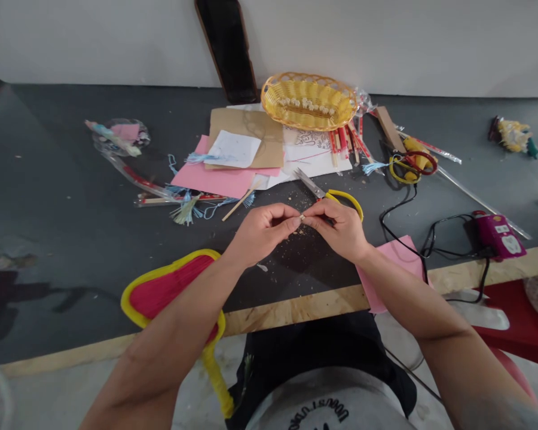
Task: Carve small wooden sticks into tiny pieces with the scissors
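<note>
My left hand (269, 230) and my right hand (336, 226) meet above the dark table (72, 239), fingertips almost touching. Between their thumbs and forefingers they pinch a small pale piece (302, 217), too small to name. Just behind my right hand lie scissors (343, 199) with yellow handles, blades pointing away to the left. Crumbs and light shavings (298, 242) are scattered on the table under my fingers. Farther back, a yellow woven basket (309, 79) holds a row of several small pale pieces (307, 106).
Pink paper (215, 179), brown card (246, 134) and blue tassels (186, 200) lie behind my hands. A pink-and-yellow fan (170, 286) lies under my left forearm. To the right are a corded glue gun (419, 156) and a purple box (502, 236). A phone (231, 51) leans against the wall.
</note>
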Motion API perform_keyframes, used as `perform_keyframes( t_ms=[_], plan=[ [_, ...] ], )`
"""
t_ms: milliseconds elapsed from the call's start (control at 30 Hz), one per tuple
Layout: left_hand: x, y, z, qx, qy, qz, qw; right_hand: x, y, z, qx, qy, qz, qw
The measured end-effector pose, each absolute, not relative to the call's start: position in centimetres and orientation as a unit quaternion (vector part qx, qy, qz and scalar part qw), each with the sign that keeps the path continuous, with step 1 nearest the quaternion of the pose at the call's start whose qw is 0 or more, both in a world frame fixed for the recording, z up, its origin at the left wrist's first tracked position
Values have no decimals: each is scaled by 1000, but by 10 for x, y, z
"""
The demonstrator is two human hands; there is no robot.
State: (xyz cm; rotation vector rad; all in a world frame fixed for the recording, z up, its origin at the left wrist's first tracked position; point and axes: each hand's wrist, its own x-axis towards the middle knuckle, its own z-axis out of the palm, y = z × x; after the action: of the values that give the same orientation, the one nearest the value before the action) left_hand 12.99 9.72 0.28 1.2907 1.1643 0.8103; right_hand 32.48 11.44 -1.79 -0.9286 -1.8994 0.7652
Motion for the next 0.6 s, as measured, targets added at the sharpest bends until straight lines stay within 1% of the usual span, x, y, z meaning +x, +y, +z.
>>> perform_keyframes(
  t_ms=[600],
  plan=[
    [129,97,1,528,509,347,585,325,114,-16,-340,-770,307,444]
  ],
)
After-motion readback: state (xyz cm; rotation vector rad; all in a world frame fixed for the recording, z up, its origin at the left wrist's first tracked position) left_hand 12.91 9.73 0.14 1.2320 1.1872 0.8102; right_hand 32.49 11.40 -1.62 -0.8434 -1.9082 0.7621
